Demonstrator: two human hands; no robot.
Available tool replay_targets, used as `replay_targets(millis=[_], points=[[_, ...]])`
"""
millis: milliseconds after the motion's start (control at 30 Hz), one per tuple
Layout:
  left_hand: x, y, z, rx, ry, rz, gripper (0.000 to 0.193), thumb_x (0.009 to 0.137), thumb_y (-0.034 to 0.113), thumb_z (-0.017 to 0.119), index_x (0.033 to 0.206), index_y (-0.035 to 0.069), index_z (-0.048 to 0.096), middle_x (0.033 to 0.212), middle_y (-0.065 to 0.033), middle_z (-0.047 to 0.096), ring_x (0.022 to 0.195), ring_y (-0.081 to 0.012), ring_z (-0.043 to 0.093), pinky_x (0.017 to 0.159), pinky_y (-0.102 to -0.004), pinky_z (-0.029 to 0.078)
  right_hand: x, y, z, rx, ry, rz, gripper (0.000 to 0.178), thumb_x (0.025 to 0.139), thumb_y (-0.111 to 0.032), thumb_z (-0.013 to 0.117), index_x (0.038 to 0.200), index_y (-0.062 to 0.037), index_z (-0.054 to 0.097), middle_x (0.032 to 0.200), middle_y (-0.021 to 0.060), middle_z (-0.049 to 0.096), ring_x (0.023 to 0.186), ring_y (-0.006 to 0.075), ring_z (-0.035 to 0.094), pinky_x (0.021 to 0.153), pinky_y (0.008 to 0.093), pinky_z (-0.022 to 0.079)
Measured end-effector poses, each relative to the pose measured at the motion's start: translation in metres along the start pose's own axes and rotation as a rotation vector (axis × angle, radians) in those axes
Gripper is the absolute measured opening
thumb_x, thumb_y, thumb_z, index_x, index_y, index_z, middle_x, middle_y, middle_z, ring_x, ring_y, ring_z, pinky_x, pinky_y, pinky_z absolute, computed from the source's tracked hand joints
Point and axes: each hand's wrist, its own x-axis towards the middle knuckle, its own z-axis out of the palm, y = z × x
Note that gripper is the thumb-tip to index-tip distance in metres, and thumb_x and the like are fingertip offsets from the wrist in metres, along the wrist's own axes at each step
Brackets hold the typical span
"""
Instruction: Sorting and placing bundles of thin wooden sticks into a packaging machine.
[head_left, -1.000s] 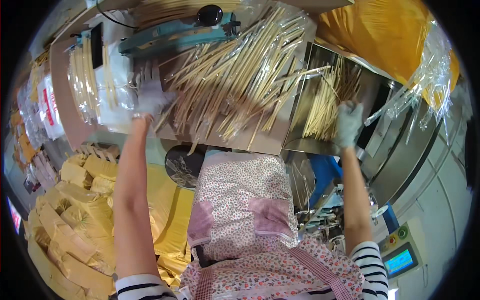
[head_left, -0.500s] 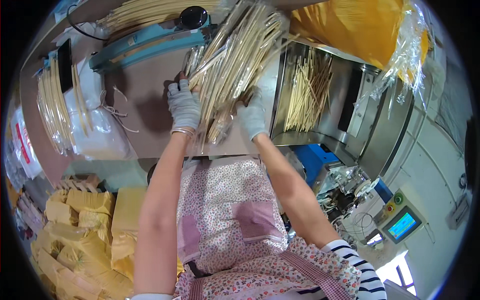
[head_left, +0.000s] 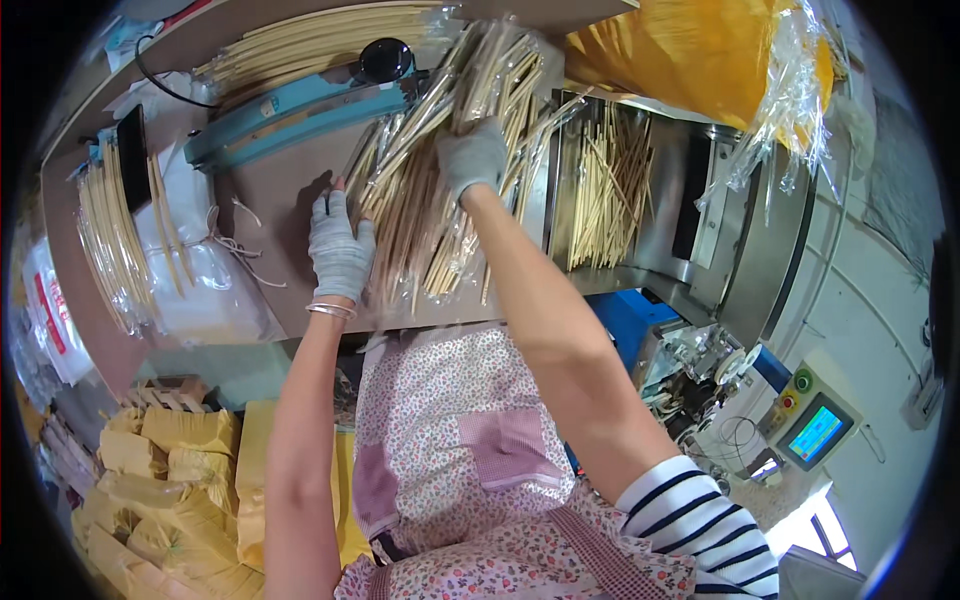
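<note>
Metal tray, right of frame centre, holds loose sticks; stick-filled clear sleeves lie upper centre. My left hand, loosely open, beside them; right hand, grip unclear, now moved on top.

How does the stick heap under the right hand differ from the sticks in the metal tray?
The heap shows clear plastic; the tray sticks look bare. The heap spreads wider than the tray sticks. The right hand touches the heap; none touches the tray sticks. Both hold thin, mostly pale sticks.
</note>
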Motion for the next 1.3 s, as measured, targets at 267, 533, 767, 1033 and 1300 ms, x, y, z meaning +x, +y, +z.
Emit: replay_targets(millis=[267, 533, 767, 1033, 1300], points=[[0.009, 0.070, -0.043, -0.353, 0.060, 0.034, 0.037, 0.082, 0.027, 0.061, 0.109, 0.003, 0.056, 0.100, -0.0189, 0.060, 0.091, -0.0304, 0.058, 0.081, -0.0362, 0.045, -0.008, 0.034, -0.076, 0.660, -0.470, 0.031, 0.031, 0.084, -0.020, 0.059, 0.104, 0.0034, 0.055, 0.089, 0.0104, 0.062, 0.081, 0.0151, 0.056, 0.073, 0.0273, 0.045], [0.037, 0.141, -0.049, -1.304, -0.457, -0.425, 0.031, 0.087, 0.028, 0.058, 0.107, 0.004, 0.058, 0.082, 0.0011, 0.059, 0.073, -0.0052, 0.052, 0.069, -0.0211, 0.043, -0.051, 0.014, -0.150, 0.936, -0.724, 0.144, 0.020, 0.091, -0.020, 0.050, 0.102, -0.0023, 0.050, 0.072, -0.0001, 0.053, 0.057, 0.0076, 0.050, 0.048, 0.0208, 0.043], [0.009, 0.196, -0.130, -1.385, -0.556, -0.426, 0.027, 0.089, 0.023, 0.055, 0.105, 0.001, 0.061, 0.091, -0.0012, 0.061, 0.081, -0.0065, 0.055, 0.074, -0.0215, 0.046, -0.093, 0.022, -0.264, 0.998, -0.945, 0.059, 0.037, 0.091, -0.029, 0.051, 0.115, -0.0014, 0.053, 0.087, -0.0016, 0.058, 0.077, 0.0035, 0.050, 0.069, 0.0196, 0.043], [-0.019, 0.241, -0.190, -1.634, -0.625, -0.290, 0.039, 0.089, 0.021, 0.054, 0.120, -0.003, 0.049, 0.111, -0.0101, 0.058, 0.101, -0.0180, 0.057, 0.088, -0.0305, 0.047, -0.137, 0.020, -0.330, 1.067, -0.955, 0.051, 0.030, 0.090, -0.027, 0.054, 0.106, -0.0007, 0.057, 0.083, 0.0007, 0.060, 0.071, 0.0058, 0.054, 0.063, 0.0197, 0.045], [-0.039, 0.238, -0.224, -1.010, -0.599, 0.300, 0.049, 0.094, 0.022, 0.043, 0.130, -0.008, 0.032, 0.127, -0.0163, 0.045, 0.115, -0.0229, 0.047, 0.098, -0.0342, 0.040, -0.149, 0.018, -0.360, 1.083, -0.841, -0.128, 0.033, 0.091, -0.031, 0.053, 0.106, -0.0014, 0.056, 0.083, 0.0016, 0.062, 0.070, 0.0048, 0.053, 0.060, 0.0186, 0.043]])
